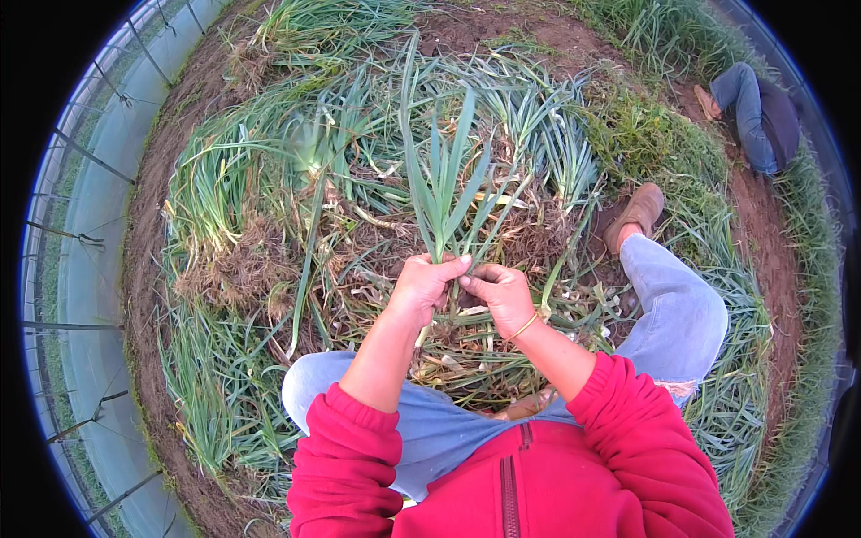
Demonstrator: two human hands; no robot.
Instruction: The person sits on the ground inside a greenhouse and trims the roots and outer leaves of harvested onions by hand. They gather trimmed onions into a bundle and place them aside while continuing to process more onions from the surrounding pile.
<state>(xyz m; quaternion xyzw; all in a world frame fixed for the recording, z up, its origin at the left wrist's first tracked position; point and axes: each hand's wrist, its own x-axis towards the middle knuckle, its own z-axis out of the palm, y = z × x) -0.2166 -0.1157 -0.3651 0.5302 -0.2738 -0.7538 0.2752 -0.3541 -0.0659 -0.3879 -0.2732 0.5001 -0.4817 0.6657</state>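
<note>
My left hand (422, 286) is closed around the pale stem of a leek-like plant (440, 222). Its long flat green leaves fan out above the fist, and the stem's lower end shows below the hand. Beside it, my right hand (498, 292) pinches a narrow green leaf between thumb and fingers; both thumbs nearly touch. Whether that leaf belongs to the same plant is hidden by the fingers. Under the hands lies a litter of loose leaves and stripped pale stalks (451, 363).
Rooted bunches (215, 195) lie to the left, with another heap (336, 27) farther off. More bunches (558, 134) lie ahead to the right. Cut leaves (726, 336) cover the ground beside my bent leg (672, 296). Another person (753, 121) sits at upper right. Plastic sheeting (94, 282) curves along the left.
</note>
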